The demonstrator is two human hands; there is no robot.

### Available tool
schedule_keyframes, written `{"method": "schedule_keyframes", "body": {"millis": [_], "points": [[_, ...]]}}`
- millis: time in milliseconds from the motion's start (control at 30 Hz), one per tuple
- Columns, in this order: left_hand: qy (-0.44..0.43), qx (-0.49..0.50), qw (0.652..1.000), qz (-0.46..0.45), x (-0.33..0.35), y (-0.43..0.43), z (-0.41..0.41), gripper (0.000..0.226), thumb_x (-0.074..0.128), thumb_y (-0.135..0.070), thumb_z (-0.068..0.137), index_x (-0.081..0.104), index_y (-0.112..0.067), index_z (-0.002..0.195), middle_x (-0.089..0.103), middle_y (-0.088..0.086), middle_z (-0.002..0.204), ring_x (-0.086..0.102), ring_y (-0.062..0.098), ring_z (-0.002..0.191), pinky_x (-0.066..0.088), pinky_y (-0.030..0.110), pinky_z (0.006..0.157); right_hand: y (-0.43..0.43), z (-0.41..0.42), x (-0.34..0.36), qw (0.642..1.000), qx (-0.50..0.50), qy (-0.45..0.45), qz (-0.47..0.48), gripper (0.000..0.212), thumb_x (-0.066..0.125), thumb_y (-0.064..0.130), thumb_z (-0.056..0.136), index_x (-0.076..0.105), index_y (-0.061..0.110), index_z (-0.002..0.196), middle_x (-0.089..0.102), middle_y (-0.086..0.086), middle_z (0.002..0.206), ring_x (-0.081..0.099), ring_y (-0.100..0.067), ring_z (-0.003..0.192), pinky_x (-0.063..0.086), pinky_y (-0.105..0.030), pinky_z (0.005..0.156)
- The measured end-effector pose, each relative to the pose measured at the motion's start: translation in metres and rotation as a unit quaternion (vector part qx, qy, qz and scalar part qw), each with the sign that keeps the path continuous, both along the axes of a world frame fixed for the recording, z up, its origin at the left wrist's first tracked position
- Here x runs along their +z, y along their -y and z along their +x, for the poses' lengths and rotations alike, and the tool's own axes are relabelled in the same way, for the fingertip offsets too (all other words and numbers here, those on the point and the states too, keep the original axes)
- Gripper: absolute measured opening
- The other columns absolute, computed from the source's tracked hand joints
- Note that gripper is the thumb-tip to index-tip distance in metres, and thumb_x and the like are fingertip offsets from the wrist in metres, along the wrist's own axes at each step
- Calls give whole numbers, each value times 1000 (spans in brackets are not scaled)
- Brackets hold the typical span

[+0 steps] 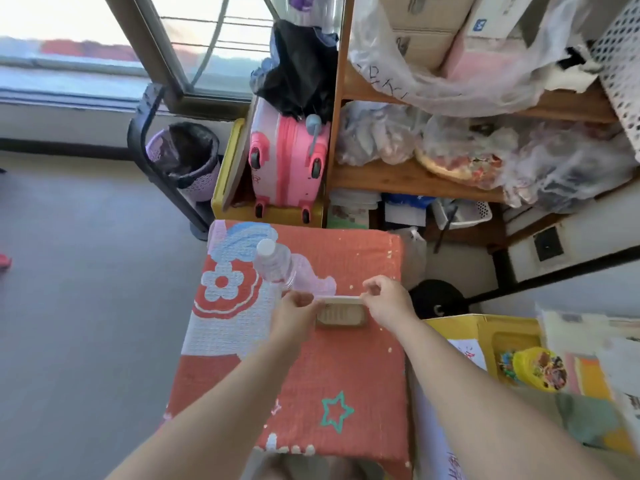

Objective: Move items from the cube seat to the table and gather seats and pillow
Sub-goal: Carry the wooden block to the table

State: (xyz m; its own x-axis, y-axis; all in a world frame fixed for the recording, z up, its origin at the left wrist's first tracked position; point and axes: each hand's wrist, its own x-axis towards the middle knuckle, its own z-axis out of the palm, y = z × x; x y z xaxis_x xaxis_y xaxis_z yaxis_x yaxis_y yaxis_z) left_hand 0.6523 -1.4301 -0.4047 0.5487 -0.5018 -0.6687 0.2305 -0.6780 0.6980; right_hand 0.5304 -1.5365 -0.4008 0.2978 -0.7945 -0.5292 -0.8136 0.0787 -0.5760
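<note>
Bright daylight from window [69, 46], soft blur, edges warped

The left hand [294, 310] and right hand [388, 299] pinch a small beige box [341, 315] over the cube seat [329, 375]. A clear bottle [277, 263] crowds the grip's far left. Beyond it a pink suitcase [287, 161] and a wooden shelf [415, 178] block passage. A yellow box [481, 323] hems the right. Open grey floor [86, 271] lies left.

cube seat [311, 393]: textured cloth | bottle [277, 263]: clear plastic | shelf [398, 178]: wood
</note>
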Motion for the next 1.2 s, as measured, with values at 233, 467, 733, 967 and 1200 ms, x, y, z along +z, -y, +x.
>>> {"method": "schedule_keyframes", "body": {"millis": [233,467,733,967,1200], "points": [[-50,65,992,94,-75,9,-30,45,67,-28,81,51,-8,118,66,18,110,65,37,101,53,47,84,22,3,-61,986,142,-87,-9,34,50,17,91,56,19,124,52,-5,128,51,-23,115,40,-29,92],[-165,202,958,122,-135,19,-41,37,63,-22,87,56,1,116,45,5,62,47,18,48,38,25,49,31,12,-115,978,187,-89,7,43,48,15,90,50,20,133,45,-4,137,41,-24,128,35,-33,106],[-148,223,960,81,-161,28,-33,17,61,-14,86,60,-3,99,53,4,60,50,16,53,35,24,49,30,11,-147,974,194,-109,32,34,53,25,89,59,20,122,54,-7,132,48,-27,122,38,-33,100],[-98,187,975,69,-154,37,-21,32,65,-10,84,58,-11,115,64,12,110,62,29,98,50,41,90,13,8,-151,982,143,-86,85,43,59,27,87,55,15,127,59,-9,128,54,-26,118,43,-32,96],[-121,174,974,82,-158,28,-23,42,66,-5,83,54,-14,123,66,11,109,65,30,101,54,50,89,-9,10,-151,991,64,-49,110,38,63,18,85,58,12,122,62,-8,123,59,-26,110,48,-36,93]]}}
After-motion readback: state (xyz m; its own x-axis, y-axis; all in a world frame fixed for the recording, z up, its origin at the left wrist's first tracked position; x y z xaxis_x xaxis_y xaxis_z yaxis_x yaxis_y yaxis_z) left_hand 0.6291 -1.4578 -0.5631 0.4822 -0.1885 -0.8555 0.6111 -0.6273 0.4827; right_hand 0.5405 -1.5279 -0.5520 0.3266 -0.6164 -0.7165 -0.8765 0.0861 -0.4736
